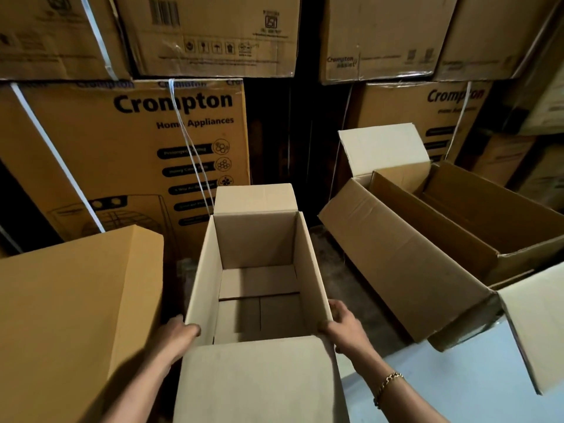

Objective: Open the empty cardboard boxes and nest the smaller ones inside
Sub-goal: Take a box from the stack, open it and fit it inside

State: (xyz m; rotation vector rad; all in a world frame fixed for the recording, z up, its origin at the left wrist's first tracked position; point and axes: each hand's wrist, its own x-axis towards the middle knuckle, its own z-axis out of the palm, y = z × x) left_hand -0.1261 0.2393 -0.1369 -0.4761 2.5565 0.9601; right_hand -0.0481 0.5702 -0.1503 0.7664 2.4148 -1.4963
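The head view looks down into an open, empty tan cardboard box (254,239) standing in the middle of the floor. It is rectangular and smooth-walled, with a seam across its folded bottom panels. Its far flap stands upright and its near flap lies flat toward the person. The left hand (180,332) grips the near end of the box's left wall, fingers curled against the outside. The right hand (341,325) grips the right wall the same way, thumb at the rim, with a gold chain bracelet (386,387) on its wrist. Both forearms reach forward, one along each side of the near flap. Well to the right lies a long open cardboard box (396,254), flaps splayed outward. A closed yellow-brown carton (76,300) sits just left. Behind are stacked printed cartons (137,141) bound with white straps.
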